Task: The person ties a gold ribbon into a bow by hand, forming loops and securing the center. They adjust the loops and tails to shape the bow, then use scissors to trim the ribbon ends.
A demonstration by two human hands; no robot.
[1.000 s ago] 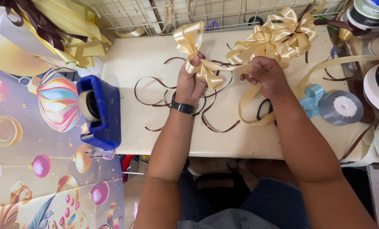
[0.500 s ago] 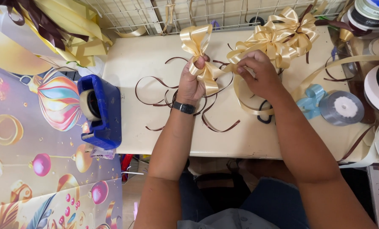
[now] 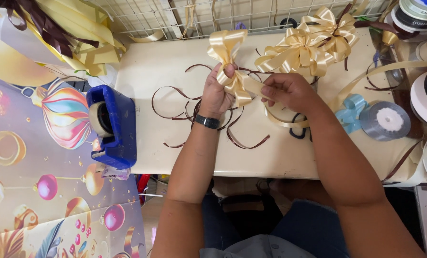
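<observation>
Two hands on one cream satin bow, held over the bench.

The half-made bow stands pinched at its waist in the left hand, its loops fanning above the knuckles and a folded tail hanging just below the thumb. The right hand grips the loose ribbon strip that runs out of that pinch (fingertips closed on it, knuckles toward the camera), touching the left hand's side. Thin brown ribbon curls lie on the bench under and to the left of the left hand. Beyond the right hand sit finished cream bows; to its right a grey ribbon spool with a pale blue ribbon beside it. Well left of the left hand, a blue tape dispenser rests at the bench's edge.
</observation>
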